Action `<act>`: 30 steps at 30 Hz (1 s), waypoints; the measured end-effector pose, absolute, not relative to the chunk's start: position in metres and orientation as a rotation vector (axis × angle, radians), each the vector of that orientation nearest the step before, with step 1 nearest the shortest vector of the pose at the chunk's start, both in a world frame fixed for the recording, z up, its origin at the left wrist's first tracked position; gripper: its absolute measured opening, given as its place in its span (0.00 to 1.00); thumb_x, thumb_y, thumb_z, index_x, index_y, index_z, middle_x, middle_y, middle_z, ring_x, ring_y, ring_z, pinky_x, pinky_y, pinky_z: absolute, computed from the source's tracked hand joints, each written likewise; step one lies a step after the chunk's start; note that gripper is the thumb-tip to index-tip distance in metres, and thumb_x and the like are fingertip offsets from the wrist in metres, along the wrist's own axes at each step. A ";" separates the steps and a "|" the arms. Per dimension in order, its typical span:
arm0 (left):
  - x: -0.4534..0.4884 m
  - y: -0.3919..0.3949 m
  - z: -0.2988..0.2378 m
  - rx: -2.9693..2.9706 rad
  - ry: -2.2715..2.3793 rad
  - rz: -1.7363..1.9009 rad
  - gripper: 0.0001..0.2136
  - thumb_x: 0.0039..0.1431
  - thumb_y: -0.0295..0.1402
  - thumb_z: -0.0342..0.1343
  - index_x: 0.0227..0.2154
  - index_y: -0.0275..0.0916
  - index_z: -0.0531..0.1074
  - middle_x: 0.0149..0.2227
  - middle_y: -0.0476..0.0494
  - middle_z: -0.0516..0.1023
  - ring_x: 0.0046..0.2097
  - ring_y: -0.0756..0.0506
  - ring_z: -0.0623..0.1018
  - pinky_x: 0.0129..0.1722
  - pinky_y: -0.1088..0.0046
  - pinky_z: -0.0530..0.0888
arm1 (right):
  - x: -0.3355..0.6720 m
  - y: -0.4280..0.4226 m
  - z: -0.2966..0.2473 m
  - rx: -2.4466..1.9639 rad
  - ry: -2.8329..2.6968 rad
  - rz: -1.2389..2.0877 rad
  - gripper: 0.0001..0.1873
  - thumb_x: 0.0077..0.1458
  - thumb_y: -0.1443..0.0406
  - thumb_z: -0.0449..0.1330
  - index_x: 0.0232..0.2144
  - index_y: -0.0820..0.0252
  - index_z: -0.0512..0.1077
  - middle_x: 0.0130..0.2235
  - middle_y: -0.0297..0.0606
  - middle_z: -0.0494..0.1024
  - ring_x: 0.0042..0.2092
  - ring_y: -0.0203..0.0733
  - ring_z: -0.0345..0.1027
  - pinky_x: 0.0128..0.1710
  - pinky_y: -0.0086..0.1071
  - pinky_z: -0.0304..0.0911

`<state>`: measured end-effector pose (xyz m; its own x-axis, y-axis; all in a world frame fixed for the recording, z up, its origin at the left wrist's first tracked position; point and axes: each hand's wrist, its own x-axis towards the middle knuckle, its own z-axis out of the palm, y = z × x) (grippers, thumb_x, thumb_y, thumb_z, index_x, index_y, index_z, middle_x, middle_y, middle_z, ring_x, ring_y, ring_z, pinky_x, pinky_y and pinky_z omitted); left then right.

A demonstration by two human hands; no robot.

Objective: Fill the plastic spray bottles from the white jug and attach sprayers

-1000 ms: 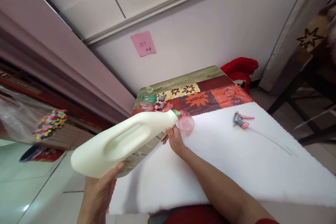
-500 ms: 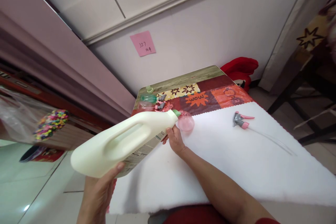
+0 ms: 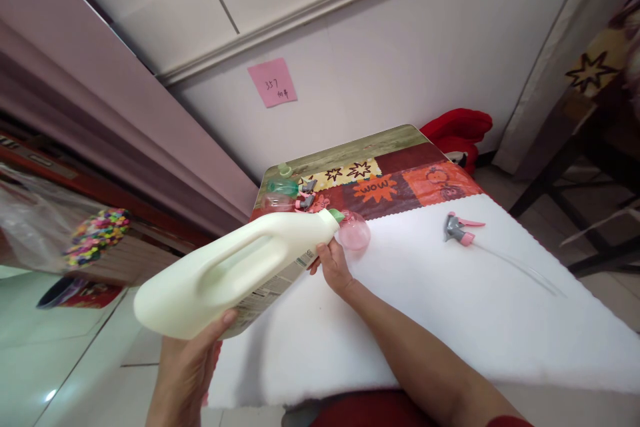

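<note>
A big pale-green detergent jug (image 3: 200, 273) is tipped on its side, its green spout (image 3: 335, 215) pointing right at the top of a clear pink spray bottle (image 3: 354, 233). My left hand (image 3: 193, 350) holds the jug's base from below. Around the underside near the jug's neck, my right hand (image 3: 333, 265) is closed, its fingers partly hidden. The pink bottle stands on the white cloth without its sprayer. Any liquid at the spout is too hard to make out. A grey and pink spray head (image 3: 459, 229) with a long tube lies to the right on the cloth.
Two more spray bottles, one green (image 3: 283, 187) and one pink (image 3: 279, 203), lie at the table's left back corner near a small pale green cap (image 3: 285, 169). A white cloth (image 3: 430, 307) covers the front. Behind is a wall with a pink note (image 3: 273, 83).
</note>
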<state>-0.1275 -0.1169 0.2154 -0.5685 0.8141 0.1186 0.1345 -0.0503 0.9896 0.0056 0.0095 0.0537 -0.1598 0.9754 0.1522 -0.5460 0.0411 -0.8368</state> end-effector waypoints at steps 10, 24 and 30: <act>-0.127 -0.117 0.214 0.982 1.734 1.661 0.38 0.36 0.33 0.76 0.55 0.38 0.75 0.57 0.38 0.80 0.60 0.32 0.75 0.52 0.67 0.79 | 0.006 0.009 0.053 -0.614 -0.964 1.478 0.33 0.56 0.37 0.56 0.42 0.60 0.65 0.24 0.31 0.76 0.19 0.37 0.71 0.14 0.26 0.64; -0.129 -0.117 0.214 0.970 1.750 1.666 0.39 0.35 0.34 0.77 0.55 0.40 0.76 0.54 0.39 0.81 0.61 0.31 0.75 0.57 0.62 0.77 | 0.006 0.009 0.054 -0.619 -0.969 1.474 0.32 0.56 0.37 0.56 0.42 0.59 0.65 0.25 0.31 0.75 0.19 0.35 0.69 0.15 0.26 0.63; -0.130 -0.118 0.214 0.973 1.751 1.643 0.40 0.35 0.35 0.77 0.57 0.40 0.75 0.55 0.39 0.81 0.61 0.32 0.74 0.55 0.67 0.77 | 0.006 0.009 0.054 -0.625 -0.967 1.483 0.33 0.55 0.36 0.56 0.42 0.59 0.65 0.25 0.31 0.75 0.19 0.36 0.69 0.15 0.27 0.63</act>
<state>-0.1298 -0.1176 0.2139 -0.5905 0.8023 0.0873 0.1382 -0.0061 0.9904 0.0060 0.0093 0.0537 -0.1579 0.9762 0.1488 -0.5296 0.0434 -0.8472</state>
